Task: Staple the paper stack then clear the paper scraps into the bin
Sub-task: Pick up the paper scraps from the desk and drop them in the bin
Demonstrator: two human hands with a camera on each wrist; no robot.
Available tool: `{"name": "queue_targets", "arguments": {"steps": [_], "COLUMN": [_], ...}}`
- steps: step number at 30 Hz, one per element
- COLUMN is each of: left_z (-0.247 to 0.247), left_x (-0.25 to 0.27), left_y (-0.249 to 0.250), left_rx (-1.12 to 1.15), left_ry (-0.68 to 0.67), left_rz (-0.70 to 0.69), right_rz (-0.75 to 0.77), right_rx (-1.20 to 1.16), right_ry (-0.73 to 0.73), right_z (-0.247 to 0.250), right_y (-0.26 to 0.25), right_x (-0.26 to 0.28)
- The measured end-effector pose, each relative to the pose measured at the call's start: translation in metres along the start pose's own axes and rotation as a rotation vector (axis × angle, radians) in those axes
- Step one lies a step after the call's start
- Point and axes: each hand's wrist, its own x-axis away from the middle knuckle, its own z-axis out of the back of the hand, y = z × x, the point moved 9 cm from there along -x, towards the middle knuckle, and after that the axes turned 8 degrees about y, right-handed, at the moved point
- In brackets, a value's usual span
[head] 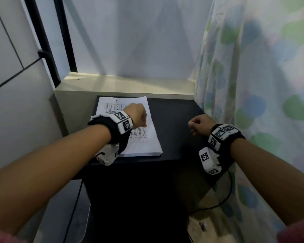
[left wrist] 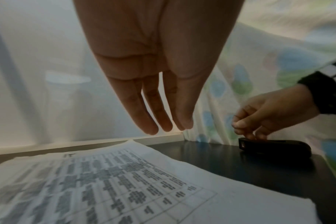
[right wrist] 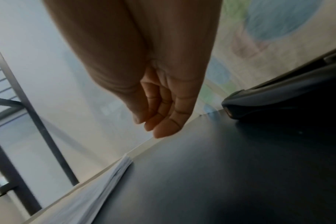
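A person's left hand (left wrist: 144, 68) hovers over a white printed paper stack (head: 130, 137) lying flat on a small black tabletop (head: 174, 134), fingers (left wrist: 142, 115) straight and loosely together, nothing in them, tips pointing down at the top sheet w/o touching it in the left wrist view. Just to that hand's right, well clear of the stack's edge, the right hand (left wrist: 269, 113) reaches down on a black plastic stapler (left wrist: 274, 147), bunched fingertips touching its top near the front end; whether they've actually got hold of it or merely rest on it can't be told, & the head view hides the stapler under the knuckles altogether. Stapler sits flat on the tabletop, beside a floral-print curtain (head: 253, 85) on the hand's outer side. Stack appears unstapled; no scraps or bin show in any view. Judgement: the job is at its opening step, picking up the stapler. Risks from here: a fingertip-only pinch at the nose of a smooth stapler could let it tip or slip on the lift; the curtain hangs close enough to snag the wrist gear or cable; & w/ the left hand off the sheets, the loose stack could fan or skew as the stapler's mouth is pushed over a corner, leaving some pages missed by the staple.
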Motion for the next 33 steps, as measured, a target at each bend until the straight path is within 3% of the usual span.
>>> {"name": "queue_targets", "arguments": {"steps": [5, 13, 17, 19, 22, 26, 33], "left_z": [0.027, 0.041, 0.025, 0.015, -0.006, -0.051, -0.137], "left_x": [0.046, 0.139, 0.180, 0.195, 0.214, 0.235, 0.243], "left_y": [-0.046, -0.162, -0.215, -0.237, -0.269, -0.296, -0.320], "left_rx": [-0.002, -0.051, -0.071, -0.073, -0.065, -0.007, 0.094], "left_ry": [0.020, 0.039, -0.004, -0.033, -0.076, -0.142, -0.276], "left_rz": [0.050, 0.284, 0.411, 0.458, 0.523, 0.595, 0.653], "right_rz": [0.113, 0.361, 0.551, 0.629, 0.656, 0.464, 0.268], "right_rx": [-0.038, -0.080, 0.088, 0.199, 0.350, 0.468, 0.557], "right_ry": [-0.136, -0.450, -0.408, -0.455, -0.554, -0.669, -0.702], "right_z": [-0.042, -0.183, -0.236, -0.266, -0.320, -0.383, -0.442], "right_y": [-0.050, -0.200, -0.251, -0.264, -0.258, -0.207, -0.153], "right_x": [0.043, 0.132, 0.178, 0.202, 0.221, 0.213, 0.190]}}
